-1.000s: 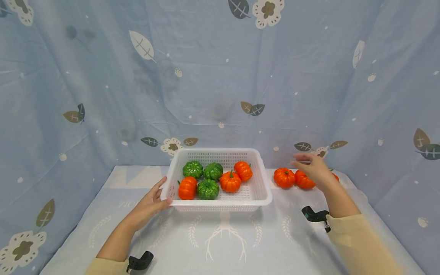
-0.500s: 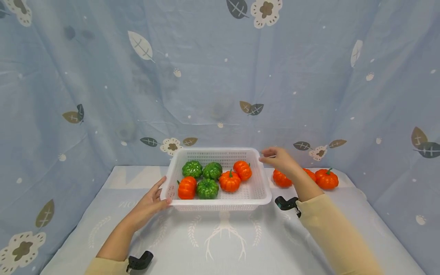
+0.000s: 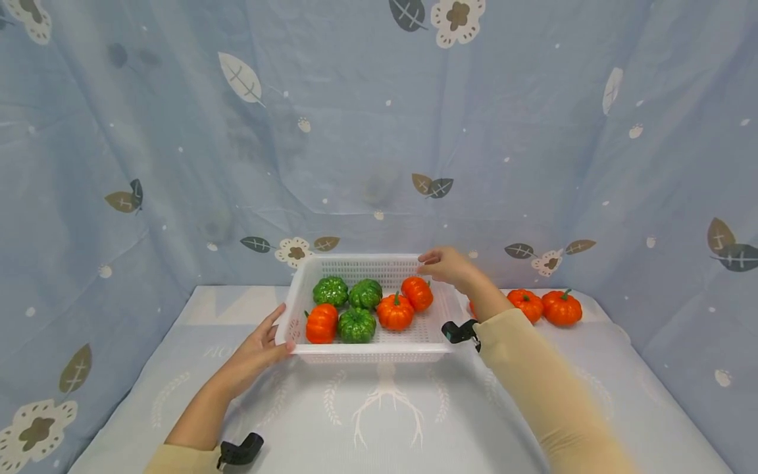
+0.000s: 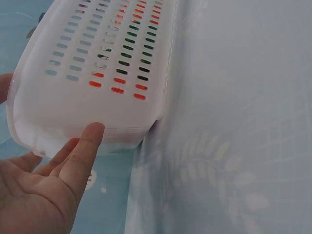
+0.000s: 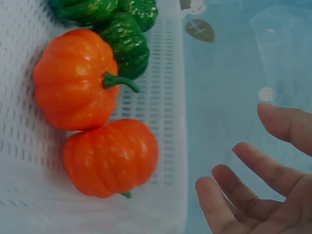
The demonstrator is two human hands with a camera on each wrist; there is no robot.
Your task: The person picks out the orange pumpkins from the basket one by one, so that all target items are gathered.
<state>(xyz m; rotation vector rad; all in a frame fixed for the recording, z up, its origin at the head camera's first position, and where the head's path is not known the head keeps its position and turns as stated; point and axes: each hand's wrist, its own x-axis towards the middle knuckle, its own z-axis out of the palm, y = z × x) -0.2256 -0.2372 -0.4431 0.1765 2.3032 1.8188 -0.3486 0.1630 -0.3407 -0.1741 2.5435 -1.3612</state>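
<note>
A white perforated plastic basket [image 3: 379,349] stands on the table, holding three green pumpkins [image 3: 357,326] and three orange pumpkins [image 3: 395,312]. At its left front corner my left hand [image 3: 254,355] holds the basket, thumb at the rim and fingers along the outer end wall. The left wrist view shows those fingers [image 4: 87,146] against the wall. Above the back right corner is my right hand [image 3: 453,268], fingers loosely bent with nothing between them. In the right wrist view, this hand [image 5: 268,195] appears beside the basket rim, apart from the nearest orange pumpkin [image 5: 112,158].
To the right of the basket, more orange pumpkins [image 3: 562,308] lie in a row on the table; my right forearm mostly hides the leftmost. A pale patterned cloth [image 3: 385,421] covers the table. Blue curtains [image 3: 379,131] hang behind and at both sides.
My right hand has moved left from above the row of orange pumpkins to the basket's back right corner. My left hand and the basket have stayed in place.
</note>
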